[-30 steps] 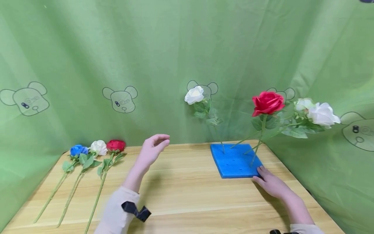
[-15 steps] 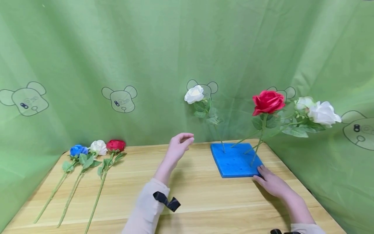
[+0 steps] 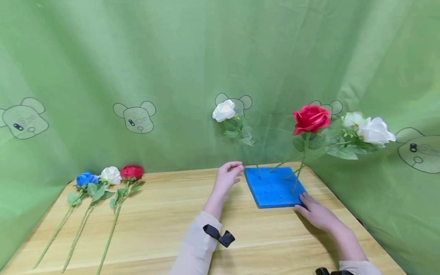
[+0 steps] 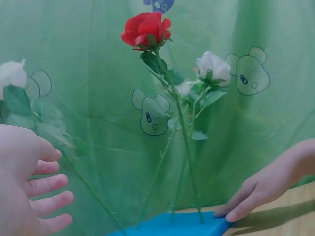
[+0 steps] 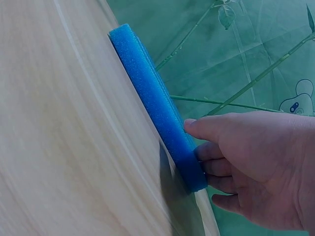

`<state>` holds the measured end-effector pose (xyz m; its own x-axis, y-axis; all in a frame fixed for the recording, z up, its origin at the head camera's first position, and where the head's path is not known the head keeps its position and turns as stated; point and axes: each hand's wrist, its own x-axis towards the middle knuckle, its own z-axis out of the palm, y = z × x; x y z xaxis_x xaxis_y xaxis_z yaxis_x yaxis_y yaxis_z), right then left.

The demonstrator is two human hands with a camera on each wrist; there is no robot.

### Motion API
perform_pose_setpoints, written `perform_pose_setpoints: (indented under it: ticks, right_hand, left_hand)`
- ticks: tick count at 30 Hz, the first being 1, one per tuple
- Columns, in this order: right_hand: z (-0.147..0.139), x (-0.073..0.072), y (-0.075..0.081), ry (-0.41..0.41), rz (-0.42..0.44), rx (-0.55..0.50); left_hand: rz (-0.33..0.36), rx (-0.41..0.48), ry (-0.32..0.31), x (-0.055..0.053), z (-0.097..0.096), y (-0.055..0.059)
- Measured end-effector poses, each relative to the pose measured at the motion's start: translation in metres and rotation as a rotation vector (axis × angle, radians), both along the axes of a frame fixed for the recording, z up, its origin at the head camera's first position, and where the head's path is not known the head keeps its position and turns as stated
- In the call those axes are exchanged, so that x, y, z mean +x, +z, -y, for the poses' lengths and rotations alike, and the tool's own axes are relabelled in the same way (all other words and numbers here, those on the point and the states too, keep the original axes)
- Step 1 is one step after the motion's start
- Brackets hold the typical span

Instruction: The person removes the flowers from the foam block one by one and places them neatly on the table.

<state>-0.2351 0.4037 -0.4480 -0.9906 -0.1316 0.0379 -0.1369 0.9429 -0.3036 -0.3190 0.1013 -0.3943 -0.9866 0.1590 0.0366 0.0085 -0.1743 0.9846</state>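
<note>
A blue foam board (image 3: 273, 193) lies on the table at the right. Out of it stand a red rose (image 3: 311, 119) and several white roses, including a left white rose (image 3: 224, 110) and a right white rose (image 3: 375, 131). My left hand (image 3: 227, 178) hovers just left of the board with relaxed fingers and holds nothing. In the left wrist view its fingertips (image 4: 53, 202) are spread, near a rose stem. My right hand (image 3: 319, 214) holds the board's front right corner, thumb on one side and fingers on the other; in the right wrist view some fingertips are hidden behind the foam.
At the left of the table (image 3: 154, 229) lie a blue rose (image 3: 86, 179), a white rose (image 3: 110, 175) and a red rose (image 3: 132, 172), stems pointing toward the front. A green curtain (image 3: 178, 68) with printed bear heads hangs behind and at both sides.
My left hand has moved right across the table, from the middle to beside the board's left edge. The right hand stays at the board's corner. The head view has shifted slightly.
</note>
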Motion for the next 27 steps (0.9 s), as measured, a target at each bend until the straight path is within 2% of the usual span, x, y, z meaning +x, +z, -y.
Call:
perform_pose_setpoints:
  ticks: [7,14,21,27]
  right_hand:
    - [0.005,0.002,0.004,0.006,-0.008,0.001]
    - [0.003,0.004,0.007,0.002,-0.005,-0.003]
    - [-0.003,0.000,0.002,0.003,-0.004,0.002]
    - [-0.002,-0.001,-0.002,0.006,-0.018,0.006]
  left_hand:
    - [0.061,0.110,0.005,-0.004,-0.023,-0.017]
    - [0.141,0.228,0.030,-0.011,-0.052,-0.026]
    - [0.159,0.290,0.098,-0.012,-0.081,-0.036]
    - [0.155,0.325,0.136,-0.017,-0.091,-0.050]
